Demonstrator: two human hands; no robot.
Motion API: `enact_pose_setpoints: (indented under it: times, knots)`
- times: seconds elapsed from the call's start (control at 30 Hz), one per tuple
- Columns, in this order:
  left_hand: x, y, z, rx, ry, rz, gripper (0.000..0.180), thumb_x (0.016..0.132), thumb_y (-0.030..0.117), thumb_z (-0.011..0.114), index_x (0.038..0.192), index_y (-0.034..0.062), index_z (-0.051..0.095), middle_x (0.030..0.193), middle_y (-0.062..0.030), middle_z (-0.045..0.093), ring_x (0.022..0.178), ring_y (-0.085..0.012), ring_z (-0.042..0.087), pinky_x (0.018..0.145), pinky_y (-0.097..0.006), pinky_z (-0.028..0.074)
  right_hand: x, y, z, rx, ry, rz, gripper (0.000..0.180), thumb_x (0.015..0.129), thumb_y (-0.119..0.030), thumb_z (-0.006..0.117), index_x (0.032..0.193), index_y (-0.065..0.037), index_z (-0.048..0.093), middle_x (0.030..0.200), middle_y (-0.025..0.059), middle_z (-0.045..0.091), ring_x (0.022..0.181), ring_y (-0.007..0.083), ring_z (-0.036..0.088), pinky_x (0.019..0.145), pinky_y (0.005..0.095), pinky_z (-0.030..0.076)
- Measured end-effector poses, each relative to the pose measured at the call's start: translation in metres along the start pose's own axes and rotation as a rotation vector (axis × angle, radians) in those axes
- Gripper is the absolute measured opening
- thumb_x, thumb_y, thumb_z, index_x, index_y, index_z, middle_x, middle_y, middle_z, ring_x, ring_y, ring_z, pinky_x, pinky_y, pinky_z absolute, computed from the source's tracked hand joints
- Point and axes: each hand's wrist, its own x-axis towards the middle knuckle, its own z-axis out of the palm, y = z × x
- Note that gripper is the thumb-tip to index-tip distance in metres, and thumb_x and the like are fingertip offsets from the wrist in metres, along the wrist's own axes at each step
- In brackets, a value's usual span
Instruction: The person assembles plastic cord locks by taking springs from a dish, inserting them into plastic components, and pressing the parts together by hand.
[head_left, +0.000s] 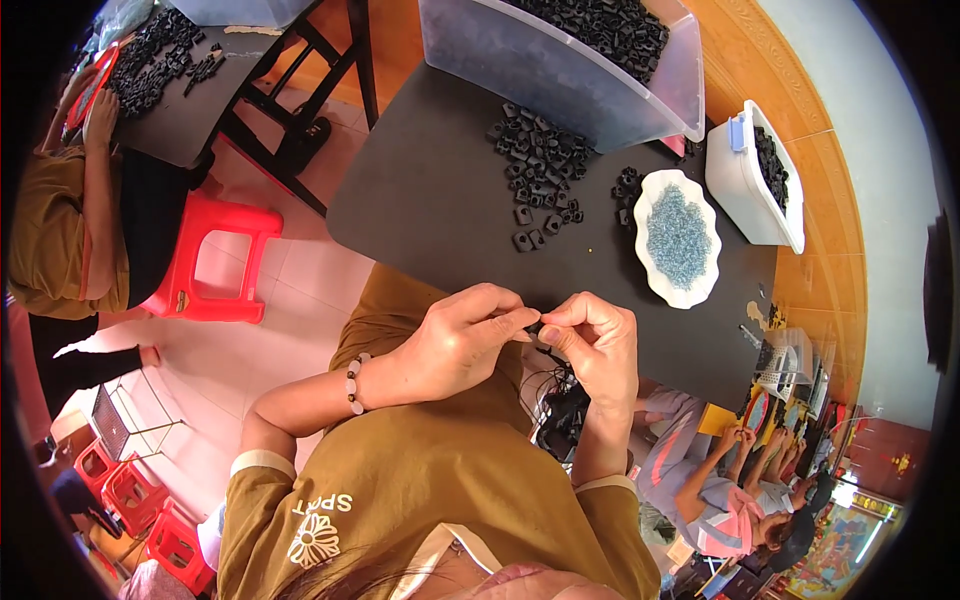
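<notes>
**Hands pinch a small black part above the near table edge**

Hands meet just in front of the person's chest, over the near edge of the black rectangular table (430, 200). The left hand (462, 338), with a bead bracelet (354, 383) at its wrist, is closed with thumb and forefinger pinched on a tiny black plastic piece (533, 327). The right hand (592, 345) is curled too, its fingertips gripping the same piece from the other side, so both hands touch at it.

Farther out on the table lies a loose heap of small black plastic parts (538, 165). Just right of that heap sits a white wavy-edged dish (655, 270) filled with small grey-blue metal bits. Beyond the heap stands a large translucent plastic bin (540, 70) loaded with more black parts. At the far right is a smaller white plastic box (745, 190), also holding black parts.

To the far left, another person in an olive shirt (45, 230) sits on a red plastic stool (215, 260) at a second dark table (180, 110).
</notes>
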Motion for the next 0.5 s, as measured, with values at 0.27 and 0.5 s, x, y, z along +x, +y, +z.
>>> enact_pose_setpoints:
  times: [0.27,0.5]
  knots:
    - [-0.004,-0.003,0.002,0.002,0.037,-0.016,0.042,0.071,-0.020,0.065,0.109,-0.0042,0.071,0.099,-0.0132,0.064,0.081,-0.0258,0.067,0.068,-0.033,0.060,0.000,0.002,0.010,0.003,0.033,-0.029,0.008,0.087,0.010,0.072,0.087,0.002,0.070,0.083,0.0066,0.072,0.078,0.0106,0.069,0.073,0.0241,0.055]
    - [-0.005,-0.007,0.004,-0.059,0.073,-0.080,0.039,0.075,-0.020,0.064,0.110,-0.0048,0.071,0.100,-0.0138,0.064,0.080,-0.0259,0.066,0.068,-0.033,0.059,0.010,0.006,0.008,-0.011,0.016,-0.024,0.006,0.088,0.005,0.074,0.087,0.001,0.070,0.083,0.0049,0.072,0.077,0.0090,0.068,0.072,0.0230,0.054]
